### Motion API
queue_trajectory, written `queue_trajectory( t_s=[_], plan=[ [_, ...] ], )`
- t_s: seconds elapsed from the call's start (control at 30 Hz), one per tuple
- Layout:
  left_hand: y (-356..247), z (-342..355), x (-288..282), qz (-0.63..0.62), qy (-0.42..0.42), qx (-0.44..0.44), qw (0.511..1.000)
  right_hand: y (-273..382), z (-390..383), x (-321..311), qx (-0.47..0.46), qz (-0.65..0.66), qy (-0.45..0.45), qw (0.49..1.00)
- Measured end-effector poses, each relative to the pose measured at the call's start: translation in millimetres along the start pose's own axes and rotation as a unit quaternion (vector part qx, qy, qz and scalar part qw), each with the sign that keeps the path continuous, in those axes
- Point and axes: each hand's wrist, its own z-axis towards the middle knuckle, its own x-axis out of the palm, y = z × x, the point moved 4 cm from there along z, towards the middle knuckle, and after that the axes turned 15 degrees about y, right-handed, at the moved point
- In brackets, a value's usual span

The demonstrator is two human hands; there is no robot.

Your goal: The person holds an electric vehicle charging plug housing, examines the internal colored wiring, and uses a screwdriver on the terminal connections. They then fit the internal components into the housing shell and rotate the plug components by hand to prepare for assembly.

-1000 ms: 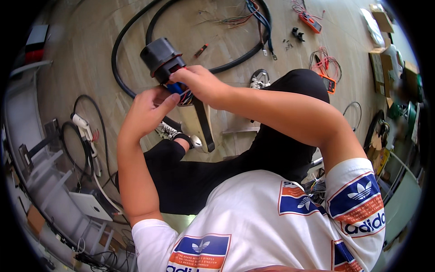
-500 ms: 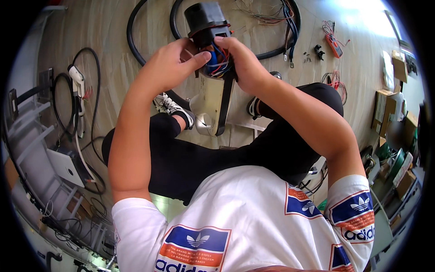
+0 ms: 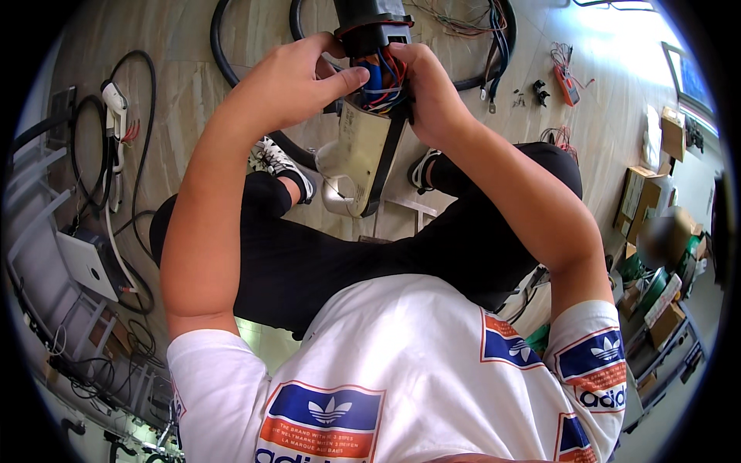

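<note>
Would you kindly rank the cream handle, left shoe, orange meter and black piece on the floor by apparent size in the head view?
Largest to smallest:
cream handle;
left shoe;
orange meter;
black piece.

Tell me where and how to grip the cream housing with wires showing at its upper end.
Probably around the straight middle of the cream housing, coming from the person's own side. That stretch runs lengthwise toward the person like a bar, offering two long flanks, and sits below the exposed wires, where the left hand and right hand are.
</note>
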Motion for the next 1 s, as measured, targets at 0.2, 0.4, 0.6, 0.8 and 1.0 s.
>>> queue_trajectory(
  t_s=[0.2,0.4,0.6,0.8,1.0],
  plan=[
    [-3.4,0.0,-1.0,-0.008,0.021,-0.013,1.000,0.4,0.7,-0.1,-0.006,0.027,0.008,1.000],
    [-4.1,0.9,-0.2,-0.020,0.026,-0.018,0.999,-0.5,1.7,-2.4,0.001,0.005,0.014,1.000],
    [-5.5,0.4,-0.7,-0.023,0.036,-0.017,0.999,-1.2,1.5,-3.0,0.011,-0.017,0.016,1.000],
    [-5.2,-1.1,-0.3,-0.026,0.044,-0.029,0.998,-3.0,4.7,-2.1,0.009,-0.003,0.012,1.000],
    [-4.2,-8.6,-3.2,-0.027,0.021,-0.007,0.999,24.2,4.6,7.6,-0.011,0.014,0.040,0.999]
  ],
)
